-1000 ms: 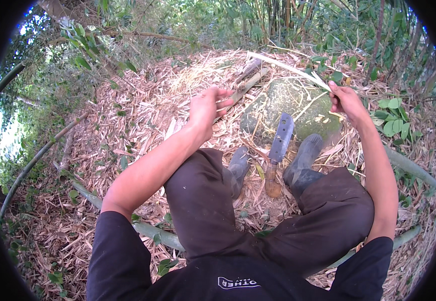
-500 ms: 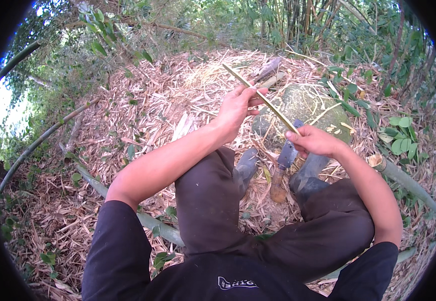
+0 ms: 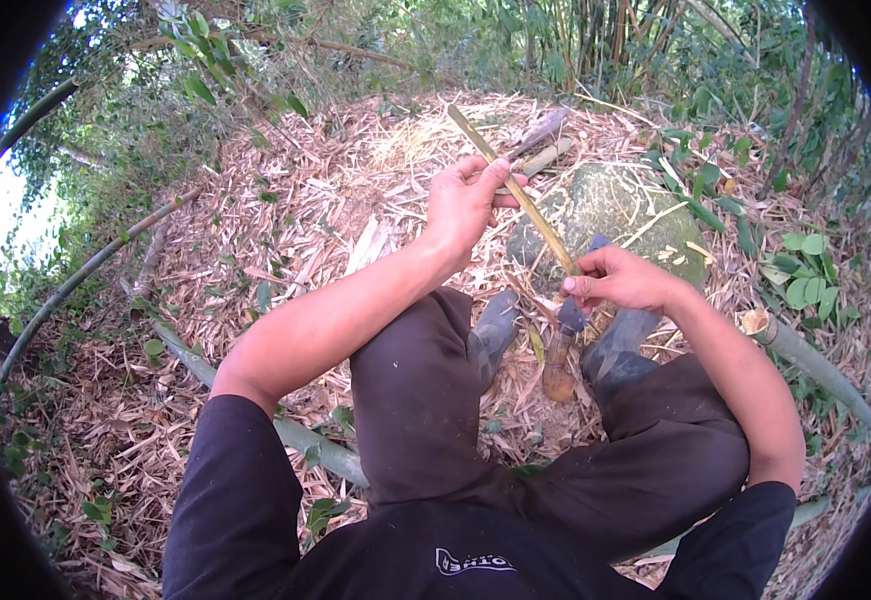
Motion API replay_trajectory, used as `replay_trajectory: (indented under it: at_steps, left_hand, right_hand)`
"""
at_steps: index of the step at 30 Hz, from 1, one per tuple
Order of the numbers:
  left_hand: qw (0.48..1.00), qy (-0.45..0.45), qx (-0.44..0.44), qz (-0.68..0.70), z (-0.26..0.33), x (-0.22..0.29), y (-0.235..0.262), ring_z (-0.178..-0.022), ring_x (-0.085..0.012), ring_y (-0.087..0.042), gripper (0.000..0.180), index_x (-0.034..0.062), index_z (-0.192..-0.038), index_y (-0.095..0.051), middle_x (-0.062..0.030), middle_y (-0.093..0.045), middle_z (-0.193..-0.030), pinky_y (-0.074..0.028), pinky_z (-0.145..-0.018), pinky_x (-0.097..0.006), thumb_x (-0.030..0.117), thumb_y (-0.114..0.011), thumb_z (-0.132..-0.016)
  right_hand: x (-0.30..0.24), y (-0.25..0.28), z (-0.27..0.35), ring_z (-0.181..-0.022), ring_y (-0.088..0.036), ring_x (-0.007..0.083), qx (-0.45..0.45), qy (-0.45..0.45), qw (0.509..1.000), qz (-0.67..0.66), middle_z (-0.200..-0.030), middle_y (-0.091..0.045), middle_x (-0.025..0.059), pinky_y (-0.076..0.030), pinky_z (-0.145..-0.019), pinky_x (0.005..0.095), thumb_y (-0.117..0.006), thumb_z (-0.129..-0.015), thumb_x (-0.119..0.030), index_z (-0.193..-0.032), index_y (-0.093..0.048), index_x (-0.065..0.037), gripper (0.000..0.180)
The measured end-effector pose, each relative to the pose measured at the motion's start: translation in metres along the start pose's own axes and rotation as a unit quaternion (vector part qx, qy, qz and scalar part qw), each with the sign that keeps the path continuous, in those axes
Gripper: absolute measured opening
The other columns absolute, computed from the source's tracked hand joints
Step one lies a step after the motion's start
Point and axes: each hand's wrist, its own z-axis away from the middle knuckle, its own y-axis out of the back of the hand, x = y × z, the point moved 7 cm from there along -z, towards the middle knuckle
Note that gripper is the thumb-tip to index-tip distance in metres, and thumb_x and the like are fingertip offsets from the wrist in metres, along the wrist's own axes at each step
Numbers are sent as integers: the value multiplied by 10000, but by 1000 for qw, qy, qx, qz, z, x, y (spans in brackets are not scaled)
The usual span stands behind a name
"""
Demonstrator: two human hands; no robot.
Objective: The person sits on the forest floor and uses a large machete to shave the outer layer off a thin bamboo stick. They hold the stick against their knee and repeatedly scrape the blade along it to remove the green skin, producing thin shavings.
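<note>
A flat yellow-green bamboo strip (image 3: 540,222) slants between my hands, its far end pointing up and left. My left hand (image 3: 463,208) pinches it around the middle between thumb and fingers. At the near end, my right hand (image 3: 620,282) is closed on the strip with thumb and fingertips. Below my right hand stands a large knife with a brown wooden handle (image 3: 559,368), between my boots; most of its blade is hidden behind that hand. A mossy boulder (image 3: 595,205) lies just beyond.
My dark rubber boots (image 3: 495,335) flank the knife handle. Dry bamboo leaves and shavings (image 3: 305,220) cover the ground. A cut bamboo pole (image 3: 815,360) lies at right, another green pole (image 3: 320,455) at left. Leafy plants (image 3: 807,270) and thicket surround the spot.
The strip has turned in my hands, now showing its broader yellow face. My right hand has shifted slightly left and covers more of the knife blade.
</note>
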Motion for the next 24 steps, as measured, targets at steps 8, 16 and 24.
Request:
replay_trajectory:
  at_steps: [8, 16, 24]
  left_hand:
    - [998, 34, 38, 29, 0, -3, 9, -806, -125, -679, 252, 32, -1140, -608, -107, -731, -1032, -437, -546, -216, 237, -540, -1011]
    - [998, 25, 37, 35, 1, -3, 9, -841, -141, -687, 282, 11, -1217, -570, -110, -726, -1053, -455, -555, -223, 197, -523, -1010]
    - [999, -28, -18, 30, 6, 4, -8, -853, -178, -705, 272, -17, -1165, -560, -154, -716, -1040, -541, -644, -240, 197, -585, -999]
  right_hand:
    - [-19, 3, 10, -773, -641, 107, 6, 15, 994, -113, -864, -668, 21, -534, -752, 261, -618, -978, -252, -1104, -687, 10, 299]
    - [-9, 11, 9, -782, -651, 104, 32, 17, 995, -90, -874, -685, 33, -536, -760, 266, -632, -963, -227, -1200, -652, 6, 333]
    - [-28, 14, 6, -762, -628, 110, 169, 94, 981, 26, -845, -683, 55, -498, -691, 275, -685, -929, -192, -1098, -591, 2, 274]
